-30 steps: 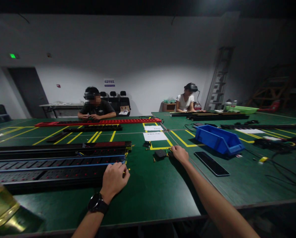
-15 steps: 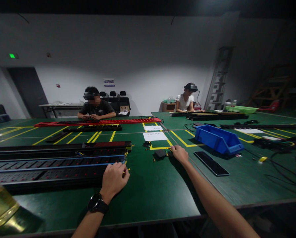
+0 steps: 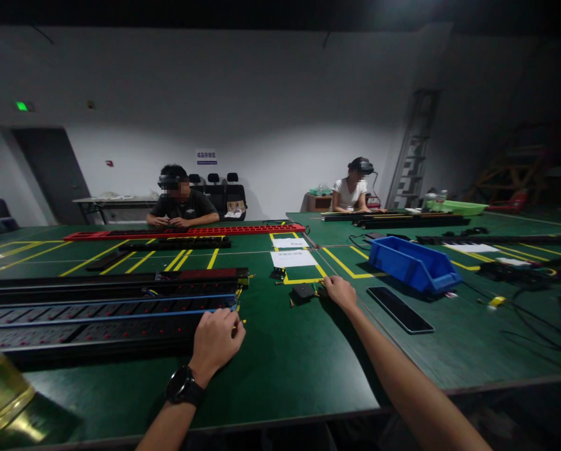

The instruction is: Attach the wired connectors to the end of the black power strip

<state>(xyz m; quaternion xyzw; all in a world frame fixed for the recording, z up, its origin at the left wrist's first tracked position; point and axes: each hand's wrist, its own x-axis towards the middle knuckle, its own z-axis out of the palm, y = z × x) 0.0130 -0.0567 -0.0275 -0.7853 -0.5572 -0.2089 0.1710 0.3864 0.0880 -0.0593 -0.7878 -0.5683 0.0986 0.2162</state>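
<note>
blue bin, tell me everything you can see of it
The blue bin is open-topped, plastic-looking and upright on the green table, beyond the phone and right of the right hand. It stands at a slant, its lower, lipped end towards the right. No hand touches it. Its floor is mostly hidden.

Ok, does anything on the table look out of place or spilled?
No obvious spill, but a yellowish see-through container sits at the near left, by the black strips; if it's a drink, that's oddly close to work.
</note>
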